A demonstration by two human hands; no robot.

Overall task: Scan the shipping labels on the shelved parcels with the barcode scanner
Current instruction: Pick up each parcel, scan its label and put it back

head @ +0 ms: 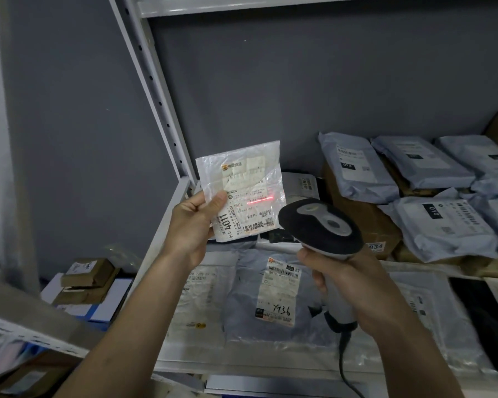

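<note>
Hands: scanner (321,225), parcel (242,191) labelled "4011"

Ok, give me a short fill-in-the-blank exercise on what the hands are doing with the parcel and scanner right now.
1. The left hand holds up a small clear parcel marked with the large number ____.
2. The right hand grips the barcode scanner by its ____.
3. A ____ scan line falls across the parcel's label.
4. On the shelf below lies a label handwritten ____.

Missing words: 4011; handle; red; 7936
</note>
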